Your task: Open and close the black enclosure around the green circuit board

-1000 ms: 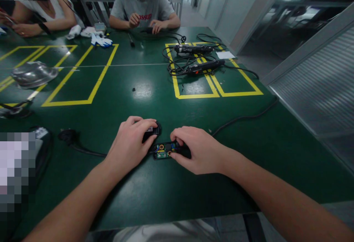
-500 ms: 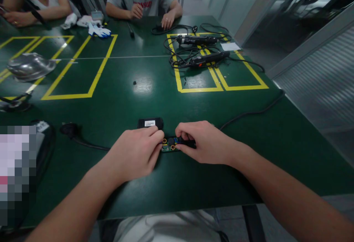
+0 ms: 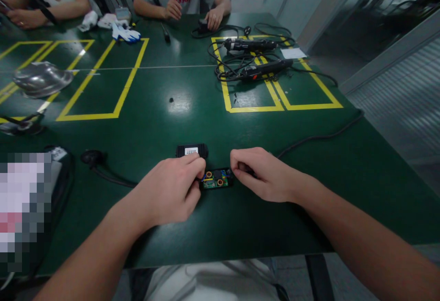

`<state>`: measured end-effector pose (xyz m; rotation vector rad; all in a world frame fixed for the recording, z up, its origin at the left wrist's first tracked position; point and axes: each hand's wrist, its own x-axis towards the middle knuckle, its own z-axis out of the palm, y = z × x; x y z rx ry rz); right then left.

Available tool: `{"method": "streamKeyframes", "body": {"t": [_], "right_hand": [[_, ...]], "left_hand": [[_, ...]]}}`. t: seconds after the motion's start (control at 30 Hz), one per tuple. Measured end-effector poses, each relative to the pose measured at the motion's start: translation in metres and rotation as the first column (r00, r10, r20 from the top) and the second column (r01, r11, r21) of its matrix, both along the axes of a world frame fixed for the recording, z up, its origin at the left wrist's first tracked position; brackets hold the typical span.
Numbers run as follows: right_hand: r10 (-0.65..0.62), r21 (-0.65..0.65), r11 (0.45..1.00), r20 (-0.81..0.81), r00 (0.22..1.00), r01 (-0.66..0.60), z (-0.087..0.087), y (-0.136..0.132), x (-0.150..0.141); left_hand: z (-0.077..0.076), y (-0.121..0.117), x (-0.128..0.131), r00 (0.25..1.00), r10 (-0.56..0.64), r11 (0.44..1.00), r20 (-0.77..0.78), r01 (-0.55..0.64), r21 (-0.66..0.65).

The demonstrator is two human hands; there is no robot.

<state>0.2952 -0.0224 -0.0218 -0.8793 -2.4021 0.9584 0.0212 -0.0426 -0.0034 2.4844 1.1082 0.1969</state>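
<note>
An open black plastic case (image 3: pixel 231 183) lies on the green table, exposing a green circuit board (image 3: pixel 215 182) with two copper-wound ring coils and coloured wires. At its left end, my left hand (image 3: pixel 172 191) is closed, pinching the case there; its fingertips partly hide that end. My right hand (image 3: pixel 266 175) is closed beside the right end, with the black cable (image 3: pixel 309 138) between its fingers, mostly hidden. Behind the left fingers rests a ribbed black cover (image 3: pixel 191 149) with a white label. A black plug (image 3: pixel 92 157) lies left, its cord passing behind my left hand.
Two black electric screwdrivers (image 3: pixel 250 45) with tangled cords lie inside yellow tape outlines. A shiny metal part (image 3: pixel 43 79) stands at the left. Across the table sit two people; one person's hand (image 3: pixel 215 18) touches a black object. Blue-white gloves (image 3: pixel 126 34) lie near them.
My right hand has drawn back slightly to the right from the board, uncovering more of its right side. My left hand stays at the left end. The view has shifted slightly.
</note>
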Motion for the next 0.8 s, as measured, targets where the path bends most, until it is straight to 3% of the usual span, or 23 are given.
{"method": "streamKeyframes", "body": {"t": [0.13, 0.23, 0.43, 0.63, 0.8], "right_hand": [[-0.006, 0.019, 1.000, 0.066, 0.998, 0.005, -0.003, 0.001, 0.000], [-0.035, 0.103, 0.995, 0.134, 0.990, 0.021, -0.005, 0.001, -0.001], [-0.031, 0.216, 0.976, 0.162, 0.986, -0.005, -0.008, 0.001, -0.001], [-0.083, 0.210, 0.977, 0.168, 0.982, 0.046, -0.011, 0.002, -0.004], [-0.096, 0.193, 0.979, 0.189, 0.977, 0.059, -0.011, 0.003, -0.005]], "left_hand": [[-0.001, 0.002, -0.001, 0.999, -0.006, 1.000, -0.041, 0.006, 0.004], [-0.001, 0.002, -0.001, 0.999, -0.014, 1.000, -0.035, 0.015, 0.015], [-0.004, 0.005, -0.001, 0.995, -0.022, 0.993, 0.094, 0.010, 0.119], [-0.019, 0.019, -0.004, 0.968, 0.194, 0.941, 0.160, -0.230, 0.248], [-0.025, 0.027, -0.007, 0.968, 0.248, 0.952, 0.041, -0.252, 0.176]]}}
